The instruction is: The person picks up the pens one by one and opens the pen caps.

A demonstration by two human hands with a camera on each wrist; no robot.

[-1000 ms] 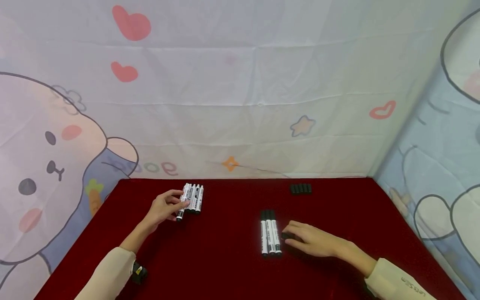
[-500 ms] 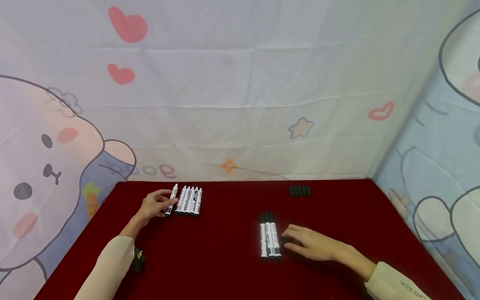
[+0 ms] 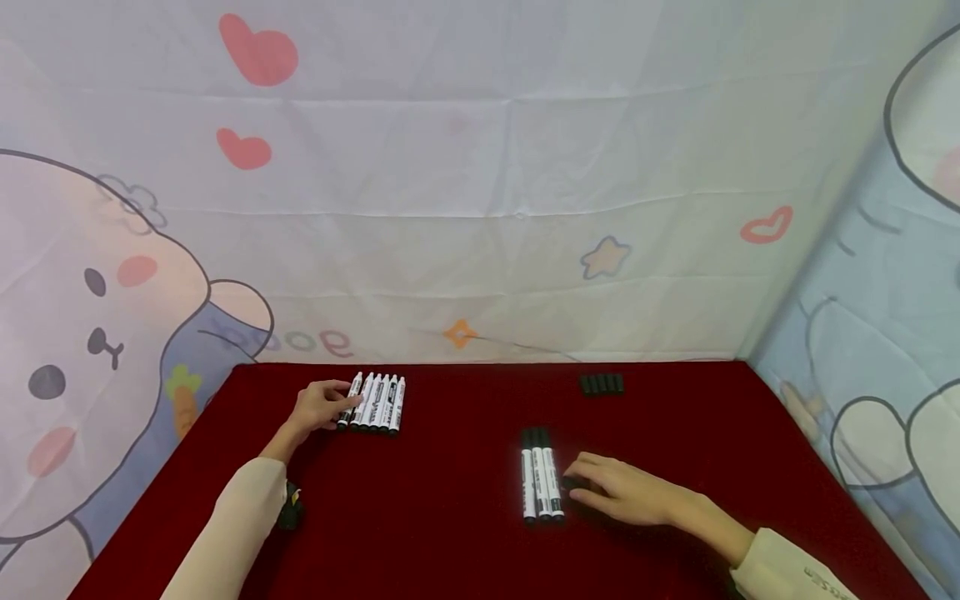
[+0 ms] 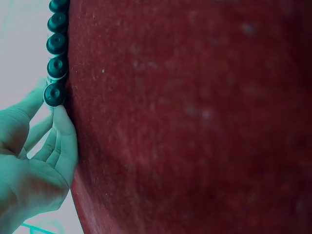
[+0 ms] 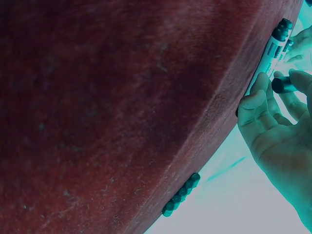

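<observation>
At the far left of the table, my left hand (image 3: pixel 318 407) pinches a white marker (image 3: pixel 353 388) by its side, its tip bare and pointing away. It lies against a row of several uncapped white markers (image 3: pixel 382 403). In the left wrist view, thumb and fingertips flank the nearest black marker end (image 4: pixel 54 93) of that row. My right hand (image 3: pixel 622 490) pinches a small black marker cap (image 5: pixel 283 85) between thumb and fingers. Just left of that hand lie three capped markers (image 3: pixel 541 483) side by side, black caps pointing away.
Several loose black caps (image 3: pixel 602 383) stand in a row near the back right of the dark red tabletop (image 3: pixel 450 500). A printed cloth backdrop (image 3: pixel 480 208) rises behind the table. A small black object (image 3: pixel 290 507) shows beside the left sleeve.
The left hand has carried the marker leftward off the row and set it down at the row's left end, then nudged it right against the others. The right hand has stayed put with the cap.
</observation>
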